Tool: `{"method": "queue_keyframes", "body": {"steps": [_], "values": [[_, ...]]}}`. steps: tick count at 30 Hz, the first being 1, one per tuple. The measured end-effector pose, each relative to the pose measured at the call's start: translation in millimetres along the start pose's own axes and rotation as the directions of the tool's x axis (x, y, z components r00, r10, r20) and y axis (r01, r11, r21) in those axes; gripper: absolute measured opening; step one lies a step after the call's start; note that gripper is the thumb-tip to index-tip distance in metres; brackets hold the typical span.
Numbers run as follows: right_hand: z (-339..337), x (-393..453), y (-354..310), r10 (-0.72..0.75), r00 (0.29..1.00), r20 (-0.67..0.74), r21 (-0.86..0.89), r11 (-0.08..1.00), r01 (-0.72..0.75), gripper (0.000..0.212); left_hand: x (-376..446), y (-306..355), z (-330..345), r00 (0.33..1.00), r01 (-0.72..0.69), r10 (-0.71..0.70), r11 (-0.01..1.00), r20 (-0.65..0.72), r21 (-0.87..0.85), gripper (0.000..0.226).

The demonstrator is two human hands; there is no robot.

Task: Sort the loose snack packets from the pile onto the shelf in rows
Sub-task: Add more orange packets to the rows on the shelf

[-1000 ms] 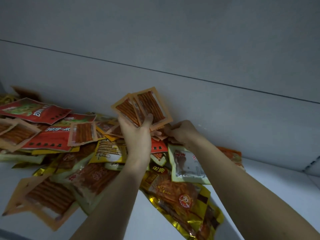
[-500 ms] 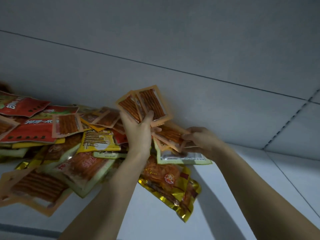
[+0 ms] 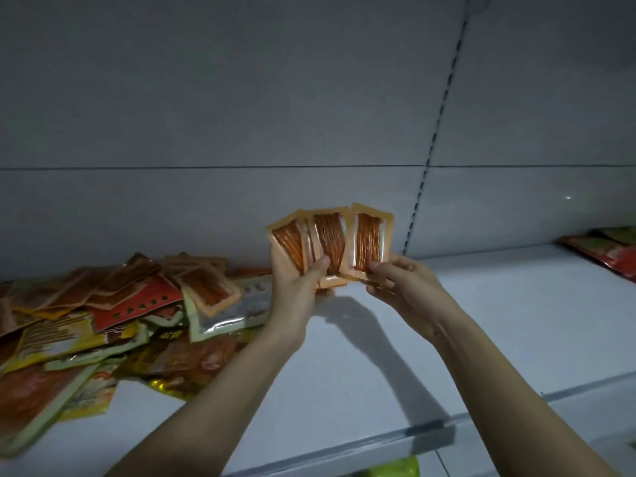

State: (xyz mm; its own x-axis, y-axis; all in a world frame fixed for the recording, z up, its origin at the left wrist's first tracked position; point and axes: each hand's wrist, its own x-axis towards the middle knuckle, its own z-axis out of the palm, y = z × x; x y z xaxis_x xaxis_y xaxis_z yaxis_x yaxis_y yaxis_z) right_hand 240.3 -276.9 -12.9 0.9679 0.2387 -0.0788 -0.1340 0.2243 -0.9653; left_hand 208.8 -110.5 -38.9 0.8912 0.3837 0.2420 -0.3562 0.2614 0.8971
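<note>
1. Head view, left hand point(image 3: 296, 280): it grips two orange-bordered snack packets, the outer one point(image 3: 288, 241) and the middle one point(image 3: 328, 241), fanned upright with the thumb pressed across their lower fronts. The fan appears intended to keep matching packets visible and ready to be dealt out

2. Head view, right hand point(image 3: 395, 282): it pinches the third orange packet point(image 3: 369, 242) at its bottom edge, thumb in front and the other digits curled behind. This packet stands upright, its edge touching or overlapping the middle one; the likely purpose is to join it to the fan

3. Head view, position of the held packets: all three are raised above the bare white shelf point(image 3: 499, 321), in front of the grey back panel point(image 3: 241, 115), just to the right of the pile

4. Head view, the pile point(image 3: 113, 315): a loose, overlapping heap of red, yellow, gold and orange packets lies on the left part of the shelf, unsorted. More orange-bordered packets of the same kind lie on top of it

5. Head view, far right: a few red and green packets point(image 3: 605, 249) lie on the shelf, well apart from the pile

6. Judgement: gathering like with like is under way; no row of orange packets is laid on the shelf as yet, so the task looks to be at an early stage
</note>
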Motion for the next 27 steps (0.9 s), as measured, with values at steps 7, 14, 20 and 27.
{"method": "queue_keyframes", "body": {"steps": [7, 14, 20, 27], "values": [[-132.0, -43.7, -25.6, -0.054, 0.995, -0.086, -0.327, 0.945, 0.023, 0.013, -56.1, -41.6, 125.0, 0.977, 0.117, -0.119, 0.993, 0.176, 0.021, 0.05], [-271.7, -94.5, -71.0, -0.028, 0.991, -0.133, -0.438, 0.898, -0.034, 0.021, -110.2, -72.1, 254.4, 0.923, 0.194, -0.195, 0.98, 0.331, 0.036, 0.064], [-382.6, -133.6, -95.7, -0.127, 0.967, -0.222, -0.399, 0.916, 0.029, 0.021, -158.3, -111.2, 363.2, 0.915, 0.245, -0.218, 0.969, 0.34, -0.036, 0.065], [-497.7, -139.3, -122.3, -0.179, 0.942, -0.284, -0.345, 0.936, 0.074, 0.019, -171.9, -150.5, 476.6, 0.861, 0.338, -0.286, 0.94, 0.421, -0.052, 0.043]]}}
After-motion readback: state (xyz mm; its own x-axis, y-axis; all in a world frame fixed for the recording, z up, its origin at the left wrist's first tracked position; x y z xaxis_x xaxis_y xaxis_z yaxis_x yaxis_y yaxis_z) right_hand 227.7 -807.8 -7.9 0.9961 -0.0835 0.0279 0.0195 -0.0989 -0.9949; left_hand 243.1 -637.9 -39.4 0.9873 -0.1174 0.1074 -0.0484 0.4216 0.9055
